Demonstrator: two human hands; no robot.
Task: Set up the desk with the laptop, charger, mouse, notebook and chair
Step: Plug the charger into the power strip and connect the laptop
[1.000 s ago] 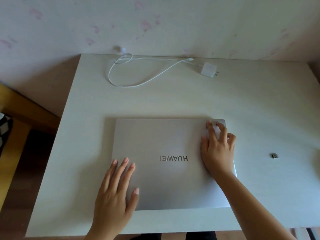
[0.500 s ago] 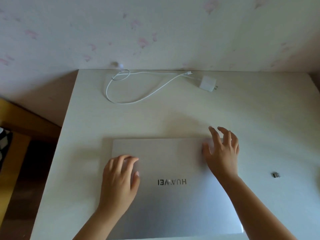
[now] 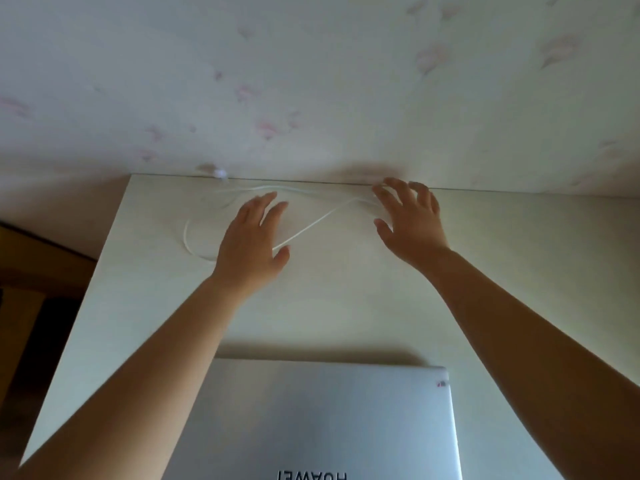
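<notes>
Thin white charger cable (image 3: 304,230), looped on pale worktop (image 3: 519,271); closed silver laptop (image 3: 329,420) nearby. Left hand (image 3: 251,244) and right hand (image 3: 412,223): fingers spread, nothing held.

A pale wall (image 3: 311,81), papered with faint pink blotches, is seen rising behind the far edge of the surface. Dark brown wooden flooring (image 3: 38,306) is seen beyond the left edge of the surface, with a lighter wooden strip (image 3: 31,244) lying across it.
</notes>
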